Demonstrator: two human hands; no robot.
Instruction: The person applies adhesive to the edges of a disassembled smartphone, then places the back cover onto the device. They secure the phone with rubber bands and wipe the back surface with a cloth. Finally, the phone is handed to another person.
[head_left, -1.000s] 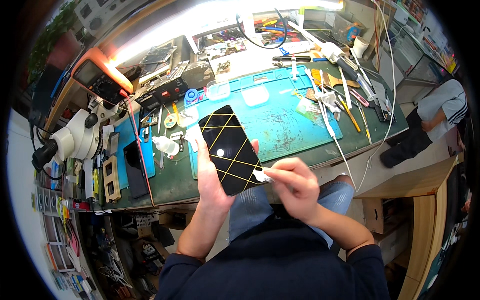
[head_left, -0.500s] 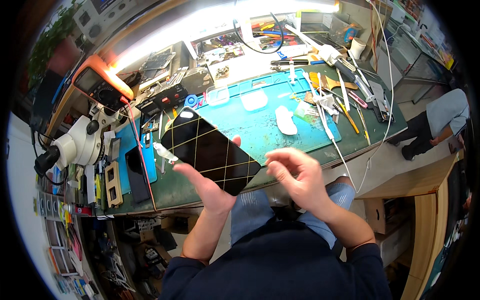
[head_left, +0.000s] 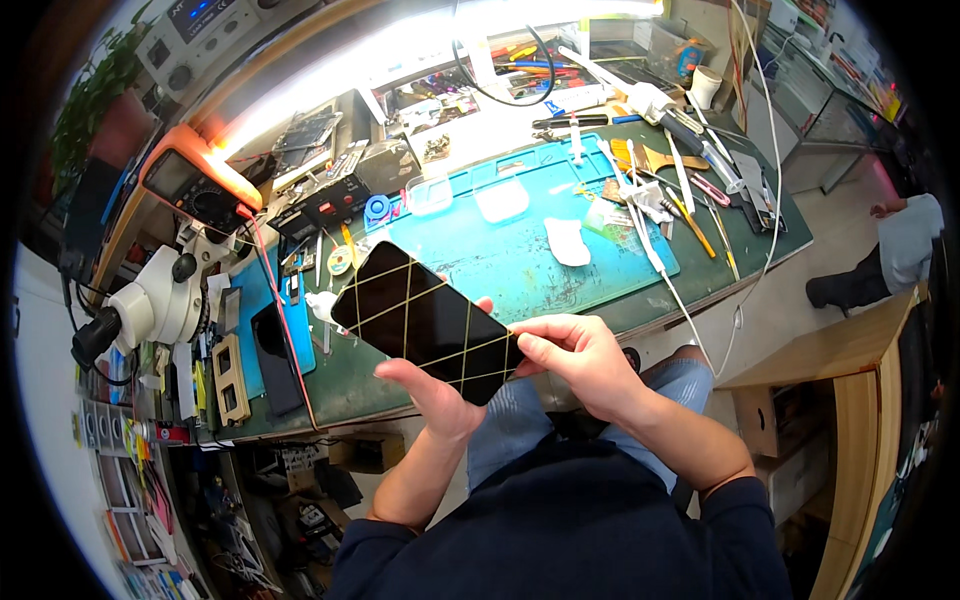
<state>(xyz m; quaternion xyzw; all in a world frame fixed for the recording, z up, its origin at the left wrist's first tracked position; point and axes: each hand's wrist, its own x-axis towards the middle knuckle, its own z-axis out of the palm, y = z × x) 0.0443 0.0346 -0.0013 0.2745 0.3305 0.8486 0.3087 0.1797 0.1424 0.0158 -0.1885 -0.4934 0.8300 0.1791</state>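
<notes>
- Black rectangular phone screen panel (head_left: 425, 322), glossy and crossed by thin yellow diagonal lines, is held in the air above the near edge of the bench (head_left: 640, 315), tilted so its face points up toward the person.
- Left hand (head_left: 435, 395) sits under the panel's near long edge, palm up, with the thumb curled over that edge and fingertips showing at the far edge; this cradling grip supports the panel without covering its face.
- Right hand (head_left: 575, 355) pinches the panel's right corner, thumb on top and fingers pressed together beneath, which steadies that end.
- Teal silicone work mat (head_left: 520, 250) lies on the bench just beyond the panel, with a small white scrap (head_left: 567, 240) resting on it.
- White stereo microscope (head_left: 150, 305) stands at the left of the bench, and an orange multimeter (head_left: 195, 185) lies behind it.
- Another dark phone (head_left: 277, 355) lies flat on a blue pad near the left end.
- Hand tools and cables are scattered along the far right.
</notes>
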